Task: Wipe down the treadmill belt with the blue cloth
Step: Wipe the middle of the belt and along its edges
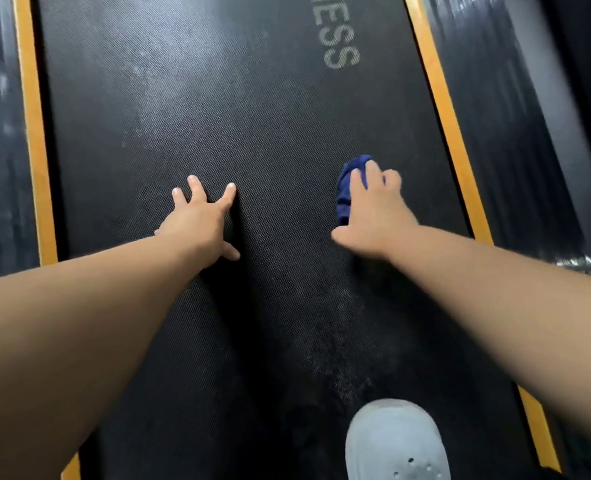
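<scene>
Pressing down on the belt (270,133), the cloth (346,190) sits bunched under the right hand (373,211), fingers curled over it, blue poking out on the thumb side. The left hand (200,220) is off beside it, flat on the belt, fingers spread wide, holding nothing. An orange strip (450,133) runs just outside the right hand. A grey shoe (394,441) stands behind that hand, lettering (337,32) way out front.

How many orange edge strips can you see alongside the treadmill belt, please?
2. One orange strip borders the treadmill belt on the left, beyond the left hand; the other borders it on the right, beyond the right hand holding the blue cloth.
</scene>
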Demonstrator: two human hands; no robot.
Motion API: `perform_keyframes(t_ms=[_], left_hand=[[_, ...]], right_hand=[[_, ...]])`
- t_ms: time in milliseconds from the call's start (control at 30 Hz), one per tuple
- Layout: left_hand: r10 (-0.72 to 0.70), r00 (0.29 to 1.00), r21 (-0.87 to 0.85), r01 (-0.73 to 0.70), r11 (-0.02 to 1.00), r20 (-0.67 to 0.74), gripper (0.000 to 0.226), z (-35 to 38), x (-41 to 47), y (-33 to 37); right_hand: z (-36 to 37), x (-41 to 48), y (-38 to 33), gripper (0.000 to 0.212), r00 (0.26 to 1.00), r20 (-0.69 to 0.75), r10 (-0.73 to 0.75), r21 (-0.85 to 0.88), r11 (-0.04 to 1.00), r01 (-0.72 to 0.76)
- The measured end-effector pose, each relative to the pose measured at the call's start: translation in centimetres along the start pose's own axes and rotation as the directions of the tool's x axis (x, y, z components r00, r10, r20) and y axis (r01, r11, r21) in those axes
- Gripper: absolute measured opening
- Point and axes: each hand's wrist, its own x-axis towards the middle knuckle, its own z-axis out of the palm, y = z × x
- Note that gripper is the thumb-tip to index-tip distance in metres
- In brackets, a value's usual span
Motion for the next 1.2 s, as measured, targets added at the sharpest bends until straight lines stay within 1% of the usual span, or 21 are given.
perform_keyframes(t_ms=[67,133,200,233,300,400,467,500,533,600,667,733,800,867,933,1000,1033,1100,1133,1167,1200], left_hand=[[0.004,1.000,0.014,-0.004,1.000,0.004,0.122,-0.1,0.0,0.1],[0.005,1.000,0.021,-0.005,1.000,0.002,0.121,0.0,-0.1,0.1],[0.005,1.000,0.038,-0.004,0.999,-0.006,0.121,0.1,0.0,0.1],[0.006,1.000,0.046,-0.005,0.999,-0.013,0.121,0.1,0.0,0.1],[0.014,1.000,0.064,-0.012,0.998,-0.025,0.120,-0.1,-0.1,0.1],[0.007,1.000,0.088,-0.006,0.996,-0.017,0.120,-0.4,-0.5,0.2],[-0.011,1.000,0.115,0.013,0.993,-0.015,0.121,-0.6,-0.9,0.4],[-0.008,1.000,0.144,0.012,0.989,-0.025,0.121,-0.9,-1.0,0.6],[0.023,0.999,0.179,-0.015,0.984,-0.042,0.121,-1.2,-1.2,0.8],[0.168,0.984,0.215,-0.150,0.965,-0.066,0.119,-1.8,-0.9,1.5],[0.252,0.967,0.164,-0.241,0.956,-0.047,0.117,-2.4,-0.3,2.8],[0.234,0.972,0.145,-0.229,0.962,-0.015,0.116,-2.5,0.6,4.8],[0.174,0.985,0.141,-0.173,0.975,0.004,0.116,-2.1,1.2,6.2],[0.155,0.988,0.144,-0.154,0.978,0.007,0.115,-1.8,1.6,6.7],[0.163,0.987,0.158,-0.162,0.974,0.004,0.114,-1.6,1.4,6.3],[0.174,0.985,0.151,-0.170,0.974,-0.009,0.114,-1.4,1.6,6.0],[0.174,0.985,0.140,-0.171,0.975,-0.008,0.114,-1.3,1.7,6.0],[0.173,0.985,0.125,-0.172,0.977,0.006,0.114,-1.3,1.8,6.1],[0.173,0.985,0.123,-0.173,0.977,0.011,0.114,-1.4,1.9,6.1],[0.173,0.985,0.125,-0.173,0.977,0.011,0.114,-1.4,1.9,6.0],[0.174,0.985,0.129,-0.174,0.976,0.011,0.114,-1.4,2.0,5.9]], right_hand=[[1.5,-1.6,-0.2,0.077,1.000,-0.010,0.000,0.134,0.991,0.002],[2.2,-1.2,1.4,0.053,0.993,-0.114,0.039,0.198,0.980,-0.015],[1.8,0.3,3.0,0.034,0.961,-0.149,0.232,0.299,0.937,-0.180],[1.8,0.8,3.0,0.032,0.943,-0.137,0.304,0.327,0.912,-0.247],[1.7,0.7,1.2,0.030,0.941,-0.122,0.314,0.294,0.917,-0.268],[2.9,-3.0,-2.9,0.033,0.995,-0.089,0.038,0.257,0.966,-0.014],[4.0,-5.8,-3.8,0.038,0.978,-0.080,-0.193,0.266,0.941,0.207],[4.3,-6.0,-3.1,0.039,0.965,-0.084,-0.247,0.264,0.929,0.261],[4.4,-5.4,-1.7,0.039,0.968,-0.109,-0.224,0.252,0.936,0.245],[3.9,-3.1,2.0,0.036,0.983,-0.179,0.034,0.207,0.978,0.004],[2.6,-1.1,5.5,0.030,0.924,-0.162,0.346,0.207,0.928,-0.311],[1.8,-0.8,5.8,0.029,0.887,-0.103,0.450,0.200,0.883,-0.425],[2.1,-1.9,3.6,0.030,0.939,-0.125,0.319,0.188,0.937,-0.293],[3.6,-3.8,0.7,0.033,0.979,-0.194,0.058,0.220,0.976,-0.015],[5.0,-5.5,-0.8,0.036,0.948,-0.239,-0.212,0.244,0.932,0.270],[5.3,-4.9,0.2,0.037,0.900,-0.266,-0.345,0.199,0.894,0.401],[5.3,-3.7,1.3,0.039,0.911,-0.248,-0.330,0.175,0.909,0.377],[4.6,-0.7,4.6,0.038,0.960,-0.276,-0.048,0.182,0.978,0.102],[4.0,0.6,6.5,0.032,0.952,-0.253,0.170,0.214,0.970,-0.117],[3.2,1.5,7.7,0.028,0.903,-0.225,0.365,0.270,0.914,-0.302],[2.7,1.7,7.9,0.025,0.863,-0.197,0.464,0.285,0.870,-0.403]])
